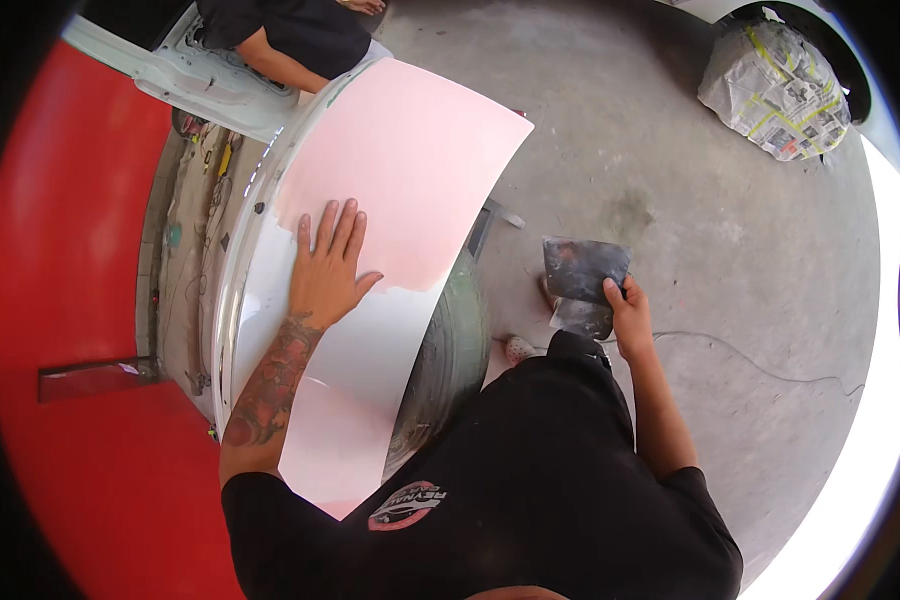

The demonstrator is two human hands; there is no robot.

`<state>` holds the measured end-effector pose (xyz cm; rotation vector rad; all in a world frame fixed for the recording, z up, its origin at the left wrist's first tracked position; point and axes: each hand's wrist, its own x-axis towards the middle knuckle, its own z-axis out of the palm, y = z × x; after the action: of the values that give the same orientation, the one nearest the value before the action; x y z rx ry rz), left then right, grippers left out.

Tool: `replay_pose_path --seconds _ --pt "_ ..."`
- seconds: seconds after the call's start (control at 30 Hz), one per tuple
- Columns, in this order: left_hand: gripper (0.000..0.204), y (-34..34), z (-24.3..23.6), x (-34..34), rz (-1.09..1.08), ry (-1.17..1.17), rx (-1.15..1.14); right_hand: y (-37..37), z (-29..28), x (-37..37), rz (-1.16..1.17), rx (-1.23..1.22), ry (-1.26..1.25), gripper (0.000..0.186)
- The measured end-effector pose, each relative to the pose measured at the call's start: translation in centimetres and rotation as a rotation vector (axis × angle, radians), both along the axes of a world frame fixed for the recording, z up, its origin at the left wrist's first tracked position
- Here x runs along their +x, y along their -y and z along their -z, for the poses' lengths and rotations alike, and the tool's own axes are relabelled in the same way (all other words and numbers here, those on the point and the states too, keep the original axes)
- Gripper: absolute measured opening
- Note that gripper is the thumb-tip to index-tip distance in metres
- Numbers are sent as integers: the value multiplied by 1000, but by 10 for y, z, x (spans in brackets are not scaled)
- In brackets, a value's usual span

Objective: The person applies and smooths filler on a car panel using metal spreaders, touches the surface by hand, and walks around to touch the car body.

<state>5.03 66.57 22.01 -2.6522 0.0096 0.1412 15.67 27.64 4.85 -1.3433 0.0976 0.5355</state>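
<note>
My shirt is closest. Left grip: fingers a bit apart, palm down on the panel, pinching nothing. It sits at the ragged pink/white edge, fingertips up on the pink. Right grip: thumb and fingers pinching a smudged dark sheet by its right side, out over the floor, well apart from the panel. Another dark piece shows below it; can't tell if it's the same sheet.

Reads to me as a feel check. To do it well: whole hand flat, light and even pressure, long slow strokes across the pink/white edge, more than one direction. Fingertips alone would likely miss a shallow low spot. Sheet off the surface meanwhile, so grit can't scratch.

Past that: tyre under the panel's right edge, cable on the floor, co-worker by the panel's far end, paper-covered wheel top right.
</note>
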Motion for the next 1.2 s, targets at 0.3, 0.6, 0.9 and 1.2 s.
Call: replay_pose_path --seconds 0.3,0.6,0.9,1.2 --pt "83 10 43 185 124 0 34 23 41 51 141 -27 -66 22" --pt "82 95 147 195 383 -441 -43 2 54 78 216 85 -176 20" --pt "38 119 122 90 -826 3 -1930 -57 16 91 -186 326 -217 24" --pt "26 94 70 15 -872 604 -1771 -151 42 136 129 384 -143 45"
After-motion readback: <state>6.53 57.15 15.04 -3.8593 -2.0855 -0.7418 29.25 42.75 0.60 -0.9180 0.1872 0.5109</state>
